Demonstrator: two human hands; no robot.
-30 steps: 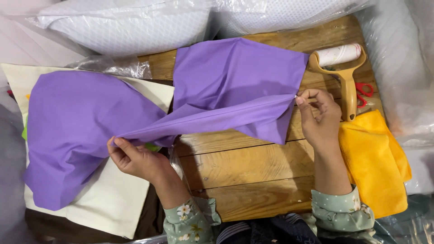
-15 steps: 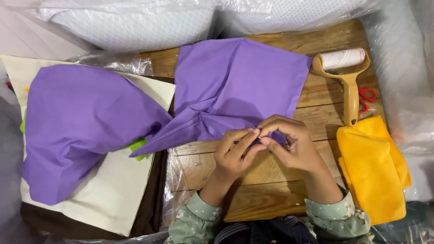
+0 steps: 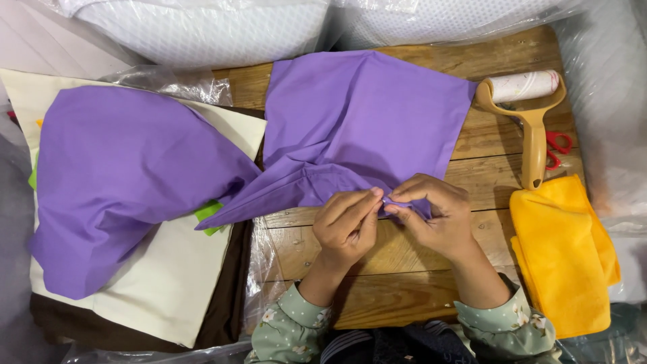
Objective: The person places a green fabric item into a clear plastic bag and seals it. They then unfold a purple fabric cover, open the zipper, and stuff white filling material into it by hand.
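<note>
A large purple cloth [image 3: 357, 128] lies spread over the wooden table [image 3: 397, 269] and trails left over a stack of folded fabrics. My left hand [image 3: 347, 226] and my right hand [image 3: 431, 212] meet at the cloth's near edge in the middle of the table. Both pinch the same small bit of purple hem between thumb and fingertips, fingertips nearly touching. Floral green sleeves cover both wrists.
A tan-handled lint roller [image 3: 529, 111] lies at the right, red scissors [image 3: 558, 147] beside it. A folded yellow cloth [image 3: 566, 249] sits at the right front. Cream and brown folded fabrics [image 3: 168, 283] lie left, with plastic-wrapped white pillows [image 3: 202, 27] behind.
My hands were apart, holding the cloth's edge stretched between them. They came together at the middle of the near edge, and the cloth now lies slack.
</note>
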